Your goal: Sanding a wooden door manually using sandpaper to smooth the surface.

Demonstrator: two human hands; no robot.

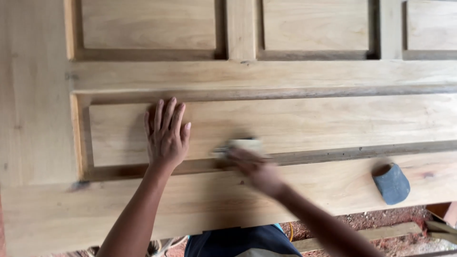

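While left hand lies flat on smooth wood door, blurred right hand presses pale sanding block.

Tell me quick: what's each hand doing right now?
Left hand: open, flat on the wooden door panel, holding nothing.
Right hand: closed on a pale sanding block, motion-blurred, at the panel's lower edge.
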